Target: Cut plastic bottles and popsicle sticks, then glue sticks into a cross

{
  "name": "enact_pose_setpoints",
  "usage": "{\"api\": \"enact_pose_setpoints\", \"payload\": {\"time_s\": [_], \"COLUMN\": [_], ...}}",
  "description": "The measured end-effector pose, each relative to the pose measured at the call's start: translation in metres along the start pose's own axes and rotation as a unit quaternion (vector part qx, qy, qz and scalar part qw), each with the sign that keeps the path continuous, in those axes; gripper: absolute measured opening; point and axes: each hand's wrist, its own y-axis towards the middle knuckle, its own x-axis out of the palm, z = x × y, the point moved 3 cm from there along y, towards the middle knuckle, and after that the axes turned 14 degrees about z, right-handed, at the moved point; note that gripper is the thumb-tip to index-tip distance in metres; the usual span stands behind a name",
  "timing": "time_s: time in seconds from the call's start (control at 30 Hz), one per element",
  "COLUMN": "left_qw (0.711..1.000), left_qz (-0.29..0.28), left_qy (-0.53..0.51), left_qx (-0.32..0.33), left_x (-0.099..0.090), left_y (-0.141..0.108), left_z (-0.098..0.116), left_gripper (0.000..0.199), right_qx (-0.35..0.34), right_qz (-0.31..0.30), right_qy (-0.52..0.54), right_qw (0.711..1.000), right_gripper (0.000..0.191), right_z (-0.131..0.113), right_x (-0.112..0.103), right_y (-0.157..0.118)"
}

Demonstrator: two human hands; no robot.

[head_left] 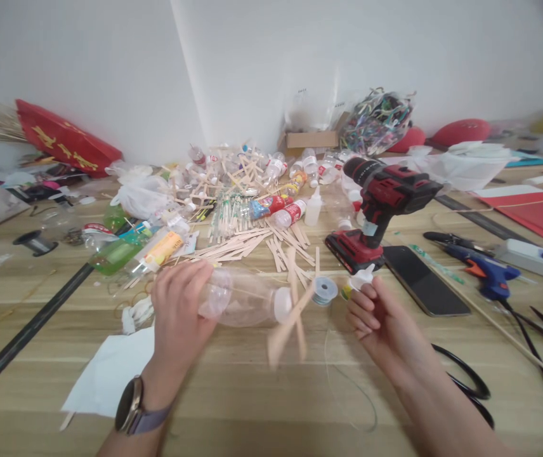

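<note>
My left hand (pixel 181 311), with a watch on its wrist, is wrapped round the base of a clear plastic bottle (pixel 247 304) lying sideways. The bottle's white cap (pixel 281 305) points right. Crossed flat wooden sticks (pixel 295 317) stand at the cap like propeller blades, their lower ends blurred. My right hand (pixel 371 311) is closed to the right of the sticks. A small white plastic piece (pixel 363 277) shows at its fingertips; whether the fingers grip it is unclear. Between the hands, beyond the sticks, sits a small spool (pixel 325 290) of pale thread or wire.
A red and black cordless drill (pixel 380 203) stands behind my right hand. To the right lie a phone (pixel 426 279), a blue glue gun (pixel 488 270) and black-handled scissors (pixel 471 381). Loose wooden sticks (pixel 238 244) and several bottles crowd the back. White paper (pixel 110 374) lies left.
</note>
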Motion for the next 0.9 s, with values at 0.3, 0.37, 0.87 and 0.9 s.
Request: {"api": "enact_pose_setpoints", "payload": {"time_s": [0.3,0.37,0.87,0.9], "left_qw": [1.000,1.000,0.999,0.999], "left_qz": [0.001,-0.002,-0.010,-0.003], "left_qy": [-0.020,-0.021,0.010,0.019], "left_qx": [0.011,0.013,-0.038,-0.050], "left_x": [0.001,0.001,-0.006,-0.009], "left_y": [-0.001,-0.001,0.003,0.005], "left_z": [0.008,0.009,-0.001,-0.004], "left_gripper": [0.056,0.055,0.052,0.053], "right_qx": [0.016,0.021,0.021,0.017], "right_qz": [-0.001,0.002,-0.006,0.003], "right_qy": [-0.043,-0.058,-0.018,0.000], "right_qw": [0.999,0.998,1.000,1.000], "right_gripper": [0.048,0.049,0.045,0.045], "right_z": [0.014,0.016,-0.001,-0.008], "right_x": [0.004,0.005,0.003,0.001], "right_y": [-0.005,-0.008,-0.006,-0.003]}}
